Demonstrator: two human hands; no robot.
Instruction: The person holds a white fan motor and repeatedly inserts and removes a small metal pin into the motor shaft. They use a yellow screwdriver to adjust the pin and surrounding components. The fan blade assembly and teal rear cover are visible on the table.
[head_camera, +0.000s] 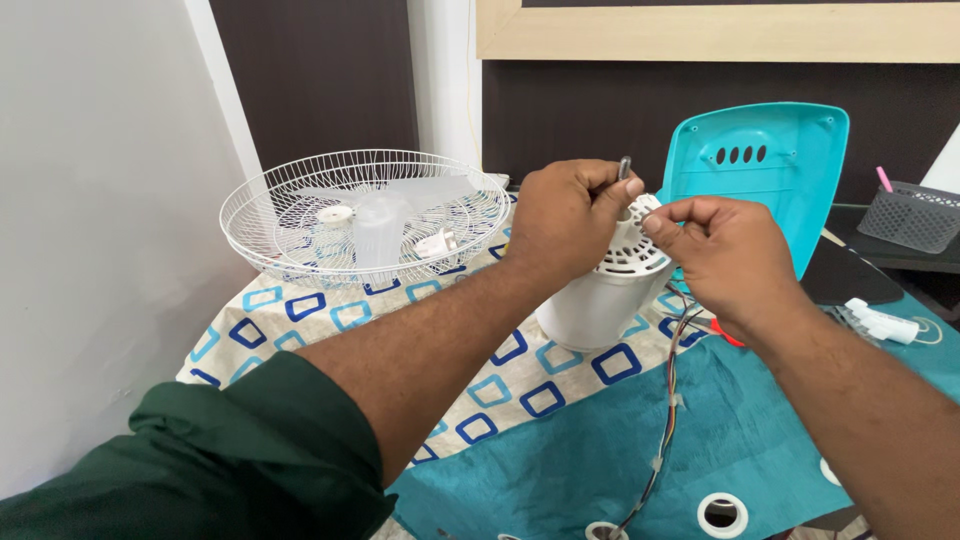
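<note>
- Your left hand (572, 218) is closed round the top of the fan motor (607, 283), fingers curled at the metal shaft (625, 167) that sticks straight up from it.
- Your right hand (722, 248) pinches narrow at the motor's vented top, thumb and forefinger pressed together on its rim; what's between them is too small to tell.
- Motor: white round housing, slotted grille cap, plain tub-shaped lower body. It sits near the middle of the table (560, 470), on the seam where the patterned cloth (500, 385) meets the teal cloth (740, 440).
- A multicoloured wire bundle (668, 400) hangs from the motor's right side and runs down toward the near edge.
- Far-left corner: white wire fan guard (300, 200) lying flat, with clear blades and a small white plug inside.
- Behind the motor, a teal plastic cover (770, 190) stands upright, partly hidden by your right hand.
- Right edge: white plastic parts (885, 322); grey mesh basket (912, 215) on the dark shelf beyond.
- Near edge: two white rings (722, 513).
</note>
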